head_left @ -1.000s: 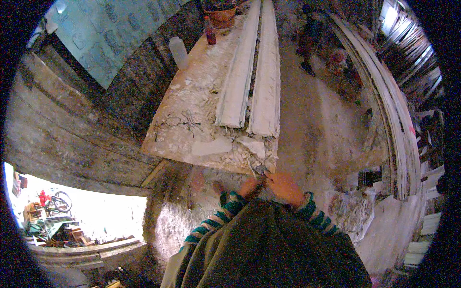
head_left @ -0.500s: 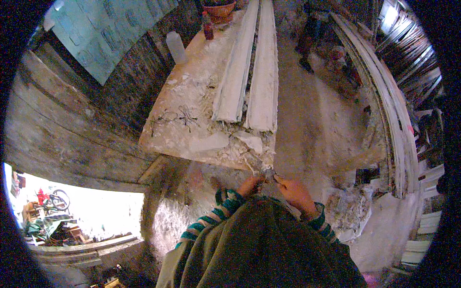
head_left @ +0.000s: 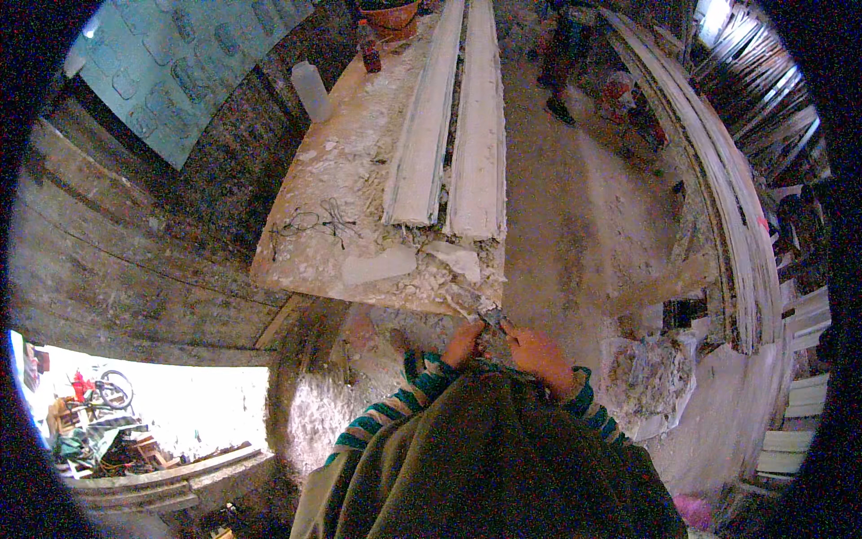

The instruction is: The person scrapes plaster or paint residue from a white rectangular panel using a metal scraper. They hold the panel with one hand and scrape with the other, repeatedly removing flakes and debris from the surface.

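Note:
Both my hands meet just off the near right corner of a plaster-covered table. My right hand is closed on a small dark grey flat tool, whose exact kind is too small to tell. Close beside it, my left hand has its fingers curled in; what they hold is hidden. Ahead on the tabletop lie two long white plaster mouldings, side by side with a narrow dark gap. A broken white chunk and a flat pale slab lie before their near ends, among crumbs.
Thin dark wire lies loosely at the table's left. Farther back stand a white plastic bottle, a bottle of red liquid and a terracotta pot. Long mouldings line the right side. Another person stands at the back.
The whole view has shifted slightly, with the table now a little farther left. My hands stay together near the table corner, and the grey tool between them shows more clearly.

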`<state>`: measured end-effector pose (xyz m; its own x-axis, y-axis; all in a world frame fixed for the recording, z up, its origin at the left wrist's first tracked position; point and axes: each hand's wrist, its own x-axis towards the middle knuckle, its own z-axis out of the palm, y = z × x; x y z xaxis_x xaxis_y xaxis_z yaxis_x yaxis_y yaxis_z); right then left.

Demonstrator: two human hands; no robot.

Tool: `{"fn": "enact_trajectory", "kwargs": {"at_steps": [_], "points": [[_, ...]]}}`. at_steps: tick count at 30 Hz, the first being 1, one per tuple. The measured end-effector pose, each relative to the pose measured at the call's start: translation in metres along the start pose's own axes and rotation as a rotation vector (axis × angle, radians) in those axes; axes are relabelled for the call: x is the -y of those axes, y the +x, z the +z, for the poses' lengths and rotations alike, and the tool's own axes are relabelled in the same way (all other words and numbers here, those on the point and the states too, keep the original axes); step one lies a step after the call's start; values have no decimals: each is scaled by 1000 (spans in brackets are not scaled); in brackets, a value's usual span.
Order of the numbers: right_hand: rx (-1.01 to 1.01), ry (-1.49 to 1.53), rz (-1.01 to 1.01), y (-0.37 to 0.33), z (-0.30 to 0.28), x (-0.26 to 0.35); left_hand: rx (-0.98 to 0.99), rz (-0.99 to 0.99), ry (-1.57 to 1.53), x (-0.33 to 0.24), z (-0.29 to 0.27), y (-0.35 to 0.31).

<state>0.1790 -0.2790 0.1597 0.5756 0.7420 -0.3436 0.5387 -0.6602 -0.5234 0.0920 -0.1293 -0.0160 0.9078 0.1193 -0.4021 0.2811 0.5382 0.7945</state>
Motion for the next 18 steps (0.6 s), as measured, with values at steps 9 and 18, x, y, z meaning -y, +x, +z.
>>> {"fn": "enact_trajectory", "kwargs": {"at_steps": [9,18], "points": [[-156,82,-122,20,8,5,-98,-3,-85,12,0,6],[19,-29,-17,-19,-7,-5,-151,-31,-159,11,0,2]]}}
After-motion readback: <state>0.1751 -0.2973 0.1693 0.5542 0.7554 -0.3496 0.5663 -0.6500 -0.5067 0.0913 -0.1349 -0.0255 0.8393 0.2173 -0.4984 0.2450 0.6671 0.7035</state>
